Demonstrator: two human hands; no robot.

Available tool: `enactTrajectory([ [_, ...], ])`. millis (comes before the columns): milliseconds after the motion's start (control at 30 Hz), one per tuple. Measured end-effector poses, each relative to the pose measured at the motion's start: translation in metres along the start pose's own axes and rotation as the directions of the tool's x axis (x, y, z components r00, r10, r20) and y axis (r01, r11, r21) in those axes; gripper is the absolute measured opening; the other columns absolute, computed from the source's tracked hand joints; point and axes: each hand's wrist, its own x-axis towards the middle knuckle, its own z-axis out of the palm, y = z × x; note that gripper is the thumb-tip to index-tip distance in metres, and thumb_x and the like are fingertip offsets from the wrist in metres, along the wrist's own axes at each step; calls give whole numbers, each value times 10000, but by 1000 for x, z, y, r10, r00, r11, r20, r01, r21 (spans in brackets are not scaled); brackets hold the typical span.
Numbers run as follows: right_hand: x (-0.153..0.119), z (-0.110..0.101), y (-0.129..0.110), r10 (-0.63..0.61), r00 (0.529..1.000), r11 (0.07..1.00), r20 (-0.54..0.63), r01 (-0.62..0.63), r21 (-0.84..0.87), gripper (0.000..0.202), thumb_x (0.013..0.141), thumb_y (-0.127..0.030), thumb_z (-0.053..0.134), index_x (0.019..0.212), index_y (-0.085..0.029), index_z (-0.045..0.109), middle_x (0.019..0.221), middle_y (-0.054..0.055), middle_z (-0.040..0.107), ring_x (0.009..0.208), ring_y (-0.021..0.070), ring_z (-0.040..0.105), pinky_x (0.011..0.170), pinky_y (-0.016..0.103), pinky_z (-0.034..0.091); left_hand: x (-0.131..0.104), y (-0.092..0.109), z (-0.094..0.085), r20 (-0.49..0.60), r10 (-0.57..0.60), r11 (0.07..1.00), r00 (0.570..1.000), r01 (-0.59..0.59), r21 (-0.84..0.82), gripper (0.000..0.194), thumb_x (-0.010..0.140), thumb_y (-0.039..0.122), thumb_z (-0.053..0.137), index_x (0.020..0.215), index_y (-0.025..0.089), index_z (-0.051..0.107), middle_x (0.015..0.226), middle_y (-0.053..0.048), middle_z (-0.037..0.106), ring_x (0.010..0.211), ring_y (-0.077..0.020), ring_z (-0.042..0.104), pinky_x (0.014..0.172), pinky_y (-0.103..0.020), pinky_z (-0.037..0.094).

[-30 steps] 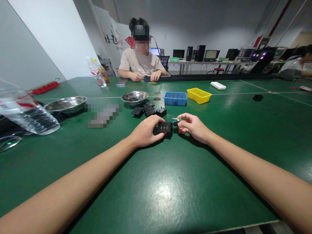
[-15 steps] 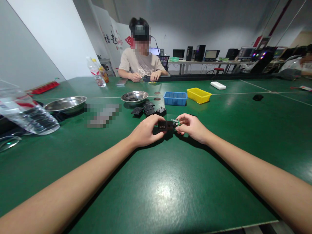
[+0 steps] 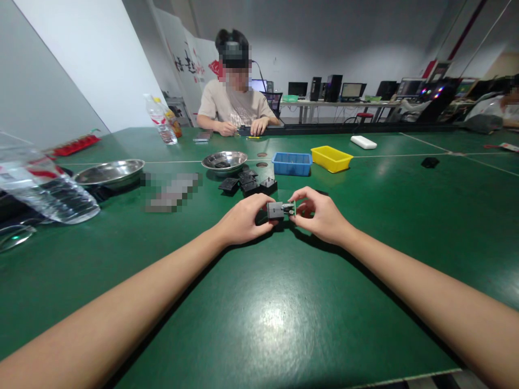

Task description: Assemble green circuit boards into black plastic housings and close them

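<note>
Between thumb and fingers, my left hand (image 3: 247, 219) grips a small black plastic housing (image 3: 275, 210) over the green table. My right hand (image 3: 318, 214) pinches a small green circuit board (image 3: 294, 208) by its edges. Metallic parts (image 3: 287, 208) on the board point left and meet the housing's right end; how far they reach inside I cannot tell. Just beyond my left hand lie several black plastic housings (image 3: 248, 183) in a loose pile.
Behind the pile are a steel bowl (image 3: 225, 170) with dark pieces, a blue basket (image 3: 292, 165) and a yellow basket (image 3: 332, 159). To the left lie a steel dish (image 3: 109, 175) and a water bottle (image 3: 52, 186). A person (image 3: 237, 102) works across the table.
The housing has turned in my left hand, so its lettered face no longer shows and a grey-lit side does. My right hand has turned the board upright, in line with the housing.
</note>
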Motion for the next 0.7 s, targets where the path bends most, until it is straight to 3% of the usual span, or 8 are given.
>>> enactTrajectory([
  [100,-2,1,-5,-129,992,971,10,128,-204,228,749,-134,643,954,-202,573,914,8,614,630,94,572,574,227,461,0,0,0,9,-5,1000,1000,5,-10,307,834,327,639,1085,157,592,1024,-89,699,931,-239,663,851,-373,532],
  [200,-2,1,-6,-179,984,948,17,177,-265,228,756,-123,621,962,-204,567,965,28,605,668,103,590,576,225,472,0,0,0,13,-11,1000,1000,11,-26,301,836,338,640,1076,162,597,1013,-84,700,918,-236,664,841,-370,532],
  [700,-2,1,-9,-146,989,961,-10,140,-237,226,772,-184,660,972,-210,557,906,12,639,644,116,616,584,240,495,-1,0,1,21,-31,999,999,31,-12,299,788,247,649,1067,189,558,1024,-59,681,930,-222,665,833,-340,534],
])
